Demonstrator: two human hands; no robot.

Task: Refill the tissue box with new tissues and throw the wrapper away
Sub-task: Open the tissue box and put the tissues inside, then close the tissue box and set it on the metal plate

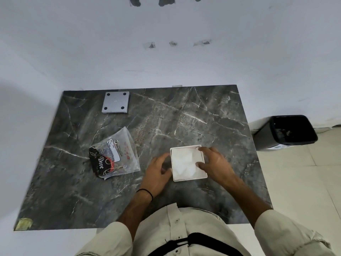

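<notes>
Tissue box, open-topped and packed with white tissues, sits on the dark marble table, at 3 o'clock of its middle; left hand cups its left wall, right hand curls over its right rim. Wrapper lies at 9, black bin on the tiled floor at 2, white wall at 12.

The white square tissue box sat open side up on the dark marble table, near the front edge, a bit right of the middle. Soft white tissues filled it, crumpled on top. The clear plastic wrapper with a black and red end lay flat nearer the left edge. The grey square plate with four black dots lay by the back left corner.
</notes>
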